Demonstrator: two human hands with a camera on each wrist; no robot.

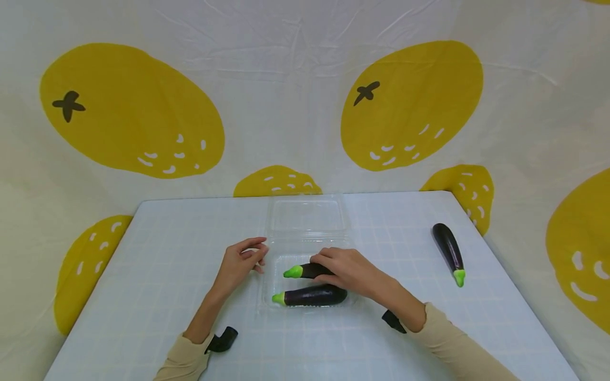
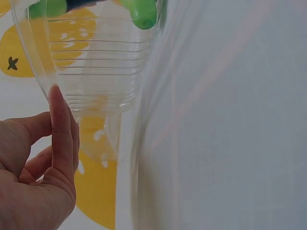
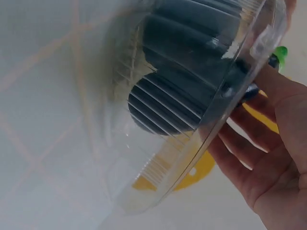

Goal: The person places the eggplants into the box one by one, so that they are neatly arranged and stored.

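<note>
Head view: right hand (image 1: 350, 270) grips glossy purple-black, green-capped eggplant (image 1: 314, 271) inside clear plastic hinged box (image 1: 278, 283) between hands; left hand (image 1: 240, 262), fingers relaxed, holds nothing. Matching eggplant (image 1: 316, 295) just body-side of right hand; bumping it might skid box.

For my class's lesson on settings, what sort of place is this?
Probably a staged tabletop recording space: a wrinkled white backdrop printed with yellow fruit shapes hangs behind a pale checked table, where a clear plastic clamshell box lies open.
</note>
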